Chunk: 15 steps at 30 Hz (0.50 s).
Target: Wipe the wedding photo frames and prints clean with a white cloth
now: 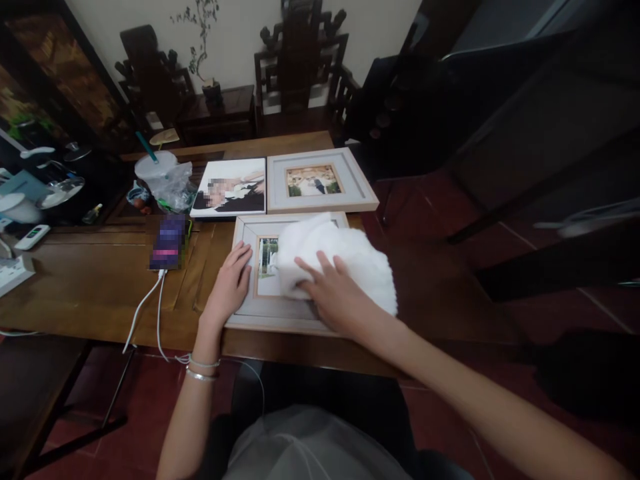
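- A picture frame (280, 312) lies flat on the table, near its front edge. It is between the two hands, with a small photo in its middle.
- The left hand (231, 283) rests on the frame's left side. It is open and flat, with its fingers close together. Two shiny bracelets (203, 370) are on that wrist.
- The right hand (337, 293) lies on a fluffy white cloth (357, 260) with its fingers spread. It is a bit blurry, so I cannot tell if it pinches the cloth.
- The cloth covers the frame's right half and part of the photo, and hangs past the frame's right side.
- The table (100, 287) is brown wood. Just behind the frame are a black and white picture (233, 187) and, to its right, another pale frame (320, 180).
- To the left is a phone (169, 241), its screen blurred, with white cords (141, 310) by its bottom end.
- Behind the phone are a cup (155, 165) with a green straw and a clear plastic bag (175, 185).
- Across the room, two dark chairs (300, 63) stand by a pale wall (235, 40). A little plant (211, 90) sits on a small table between them.
- The floor (420, 200) has red tiles.
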Motion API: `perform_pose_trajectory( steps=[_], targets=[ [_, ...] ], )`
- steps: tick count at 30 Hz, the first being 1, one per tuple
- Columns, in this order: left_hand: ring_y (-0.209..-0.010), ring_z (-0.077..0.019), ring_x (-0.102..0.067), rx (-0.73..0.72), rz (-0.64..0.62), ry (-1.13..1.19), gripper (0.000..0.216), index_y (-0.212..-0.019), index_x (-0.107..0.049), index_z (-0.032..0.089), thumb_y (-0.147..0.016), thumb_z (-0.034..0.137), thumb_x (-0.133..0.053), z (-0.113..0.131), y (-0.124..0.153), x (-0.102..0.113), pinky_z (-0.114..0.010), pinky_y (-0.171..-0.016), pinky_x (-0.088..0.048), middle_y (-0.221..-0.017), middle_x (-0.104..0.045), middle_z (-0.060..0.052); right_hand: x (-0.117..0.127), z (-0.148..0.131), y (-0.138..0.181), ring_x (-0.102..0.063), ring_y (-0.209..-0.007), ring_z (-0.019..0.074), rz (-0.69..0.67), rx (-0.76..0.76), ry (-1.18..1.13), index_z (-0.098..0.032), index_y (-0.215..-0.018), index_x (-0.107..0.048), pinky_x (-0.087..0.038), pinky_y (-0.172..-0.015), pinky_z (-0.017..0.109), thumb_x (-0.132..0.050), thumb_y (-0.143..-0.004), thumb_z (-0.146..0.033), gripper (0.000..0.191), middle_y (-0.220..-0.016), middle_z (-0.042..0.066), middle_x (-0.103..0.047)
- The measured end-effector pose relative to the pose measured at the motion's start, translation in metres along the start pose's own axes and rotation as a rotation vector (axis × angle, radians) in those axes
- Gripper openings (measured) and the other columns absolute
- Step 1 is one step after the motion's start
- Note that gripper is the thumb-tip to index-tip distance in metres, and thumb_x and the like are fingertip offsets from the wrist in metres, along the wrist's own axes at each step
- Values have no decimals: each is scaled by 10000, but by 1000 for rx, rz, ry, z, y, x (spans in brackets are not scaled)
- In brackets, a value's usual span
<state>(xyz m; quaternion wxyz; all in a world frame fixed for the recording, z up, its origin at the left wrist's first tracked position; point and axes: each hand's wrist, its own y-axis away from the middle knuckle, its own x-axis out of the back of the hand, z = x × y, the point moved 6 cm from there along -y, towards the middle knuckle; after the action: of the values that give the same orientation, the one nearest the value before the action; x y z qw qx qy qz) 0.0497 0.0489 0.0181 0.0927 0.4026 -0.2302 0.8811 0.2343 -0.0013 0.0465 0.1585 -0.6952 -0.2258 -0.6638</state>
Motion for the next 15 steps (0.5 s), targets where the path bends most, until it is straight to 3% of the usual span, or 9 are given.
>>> perform_pose_trajectory(
  steps=[4, 7, 10, 15],
  targets=[
    [-1431, -244, -360, 2, -6, -9, 392, -1344, -539, 135, -984, 208, -401, 1, 0, 0, -500, -1180, -306, -1447, -499, -159, 10, -43, 45, -389, -1351, 462, -126, 156, -97, -199, -1206, -658, -415, -1019, 638, -510, -735, 18, 539, -1530, 115, -401],
    [-1436, -240, -350, 2, -13, -8, 395, -1350, -532, 141, -988, 206, -387, 1, 0, -1, -504, -1180, -303, -1455, -493, -153, 9, -52, 47, -347, -1385, 437, -107, 194, -144, -210, -1224, -641, -389, -1054, 639, -497, -736, 13, 555, -1531, 84, -407],
    [-1438, -240, -346, -2, -13, -1, 398, -1356, -528, 152, -990, 212, -384, 1, 0, -1, -509, -1179, -301, -1455, -493, -147, -2, -30, 19, -277, -1417, 436, -12, 132, -130, -192, -1257, -615, -333, -1078, 670, -473, -727, 22, 589, -1549, 97, -374],
    [-1439, -250, -343, -5, -24, 15, 393, -1353, -535, 171, -991, 242, -401, 2, 0, -1, -522, -1163, -319, -1454, -493, -142, -5, 42, -45, -209, -1457, 391, 212, -8, -70, -151, -1255, -606, -228, -1143, 646, -458, -715, 28, 587, -1550, 131, -369]
  ],
)
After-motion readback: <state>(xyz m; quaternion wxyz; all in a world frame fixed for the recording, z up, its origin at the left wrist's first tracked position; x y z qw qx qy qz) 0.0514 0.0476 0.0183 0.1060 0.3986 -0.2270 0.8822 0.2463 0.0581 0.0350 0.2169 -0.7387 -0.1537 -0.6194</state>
